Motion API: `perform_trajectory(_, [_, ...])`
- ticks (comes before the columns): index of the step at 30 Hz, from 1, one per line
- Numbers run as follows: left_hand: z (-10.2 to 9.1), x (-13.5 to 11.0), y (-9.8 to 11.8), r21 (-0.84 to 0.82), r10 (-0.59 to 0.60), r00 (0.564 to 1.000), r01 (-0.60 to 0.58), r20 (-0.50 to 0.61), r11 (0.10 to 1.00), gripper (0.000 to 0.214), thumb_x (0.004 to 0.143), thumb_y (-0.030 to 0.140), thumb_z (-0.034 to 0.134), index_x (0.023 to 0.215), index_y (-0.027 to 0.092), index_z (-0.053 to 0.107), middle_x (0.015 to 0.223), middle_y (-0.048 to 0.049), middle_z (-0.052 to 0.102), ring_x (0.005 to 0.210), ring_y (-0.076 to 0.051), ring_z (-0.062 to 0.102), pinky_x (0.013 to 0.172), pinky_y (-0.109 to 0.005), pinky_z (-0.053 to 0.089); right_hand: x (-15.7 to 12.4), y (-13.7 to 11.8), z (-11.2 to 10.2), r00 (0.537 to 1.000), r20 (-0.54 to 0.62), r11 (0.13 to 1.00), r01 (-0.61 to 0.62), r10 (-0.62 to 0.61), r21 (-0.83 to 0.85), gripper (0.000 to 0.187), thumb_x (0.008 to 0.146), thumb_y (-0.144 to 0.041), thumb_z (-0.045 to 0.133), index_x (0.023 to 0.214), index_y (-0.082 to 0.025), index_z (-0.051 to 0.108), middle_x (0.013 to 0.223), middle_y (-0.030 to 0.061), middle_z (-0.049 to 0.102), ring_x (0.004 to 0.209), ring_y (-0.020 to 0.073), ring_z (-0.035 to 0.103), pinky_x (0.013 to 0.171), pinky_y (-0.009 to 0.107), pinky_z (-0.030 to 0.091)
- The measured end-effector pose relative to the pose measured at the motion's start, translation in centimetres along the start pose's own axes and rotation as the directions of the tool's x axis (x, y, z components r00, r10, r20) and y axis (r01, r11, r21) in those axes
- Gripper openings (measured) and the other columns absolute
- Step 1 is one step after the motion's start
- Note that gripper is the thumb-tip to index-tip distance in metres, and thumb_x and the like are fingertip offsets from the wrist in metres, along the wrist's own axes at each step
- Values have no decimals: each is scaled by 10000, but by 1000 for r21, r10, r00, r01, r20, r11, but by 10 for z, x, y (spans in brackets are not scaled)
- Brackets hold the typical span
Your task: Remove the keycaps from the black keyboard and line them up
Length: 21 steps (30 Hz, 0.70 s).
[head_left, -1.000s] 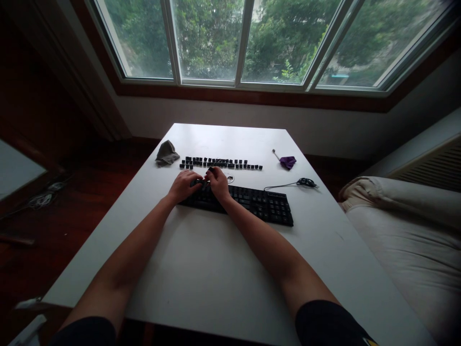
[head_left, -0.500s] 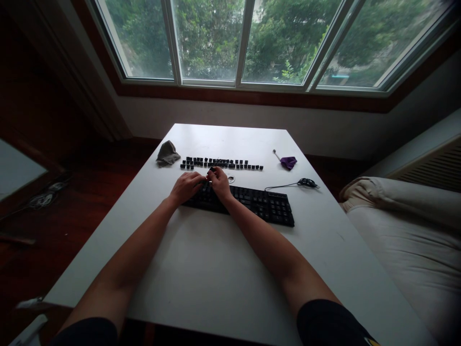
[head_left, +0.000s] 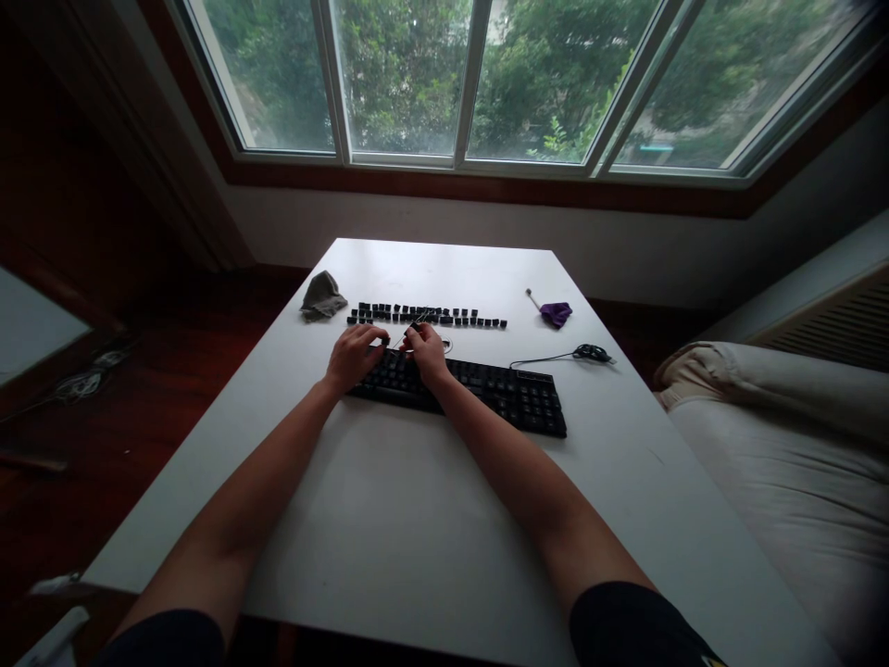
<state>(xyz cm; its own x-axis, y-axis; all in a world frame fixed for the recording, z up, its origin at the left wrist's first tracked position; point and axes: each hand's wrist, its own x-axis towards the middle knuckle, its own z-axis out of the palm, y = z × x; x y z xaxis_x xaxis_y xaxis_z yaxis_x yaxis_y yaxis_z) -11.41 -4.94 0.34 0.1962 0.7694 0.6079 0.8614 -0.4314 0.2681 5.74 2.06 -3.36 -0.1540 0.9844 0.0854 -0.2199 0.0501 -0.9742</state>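
A black keyboard lies across the table under both hands. My left hand is over its left end, thumb and fingertips closed on a small black keycap. Just to the right, my right hand pinches a keycap puller with a dark handle and thin wires; its fine detail is too small to tell. Loose black keycaps stand in two rows behind the keyboard. My right hand hides some of the keyboard's keys.
On the white table a grey cloth lies at the back left. A purple cloth and a small brush are at the back right. Nearer is a coiled cable. A pale sofa stands right of the table.
My hands have drawn apart from where they met. My left hand has shifted slightly left with the keycap between its fingers. My right hand has turned slightly, and the puller's wires show more.
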Motion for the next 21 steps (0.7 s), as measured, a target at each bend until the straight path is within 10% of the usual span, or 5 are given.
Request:
perform_trajectory(6, [6,8,-29,23,-248,966,250,-73,968,200,862,225,604,1050,229,672,1035,-50,713,995,-251,626,942,-418,477,0,2,-1,999,42,1000,18,-17,-8,265,832,-441,624,917,-206,534,725,-24,595,585,128,642,433,198,464])
perform_trajectory(21, [40,61,-64,265,-295,941,246,164,932,234,814,317,641,1014,267,751,1071,-112,628,1124,-343,485,950,-488,386,0,4,0,998,47,998,31,-29,-50,265,837,-433,614,958,-208,544,734,-21,619,619,137,671,447,194,473])
